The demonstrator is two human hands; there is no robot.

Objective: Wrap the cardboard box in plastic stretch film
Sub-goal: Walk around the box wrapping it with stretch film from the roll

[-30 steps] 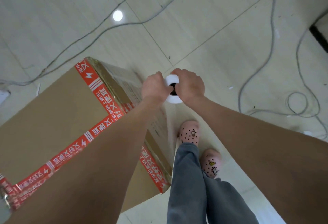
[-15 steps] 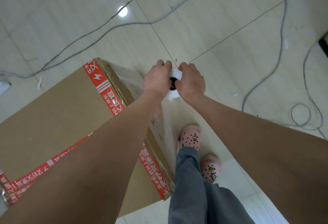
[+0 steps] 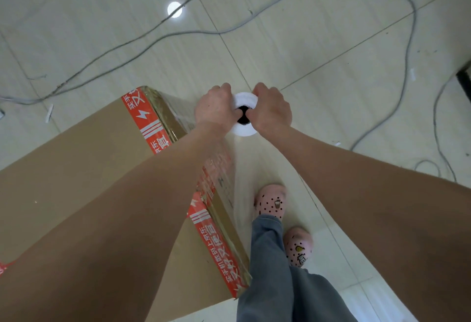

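Floor (image 3: 318, 61) of pale tile is filling the head view, with a grey cable (image 3: 407, 28) lying in loops across its far and right parts.

Box (image 3: 76, 168), brown cardboard, is standing on the floor at the left, its top face turned to the camera. Red tape (image 3: 150, 122) with white print is running along its right-hand top edge and down the near corner.

Film (image 3: 237, 194), clear and faintly streaked, is hanging as a sheet from the roll and lying over the box's right side face, where the tape is showing through it.

Trousers (image 3: 275, 283), grey, are showing just beside the box's near right corner. Two pink shoes (image 3: 270, 201) with dark dots are standing on the floor to the right of the box.

Left hand (image 3: 214, 110) and right hand (image 3: 272, 112) are gripping the roll (image 3: 243, 130) from either side. Fingers of both hands are curling round its white upper end, and the thumbs are meeting at its dark core hole. Fingertips are hidden behind the roll.

Roll is being held upright, off the floor, just beyond the box's far right corner and apart from it.
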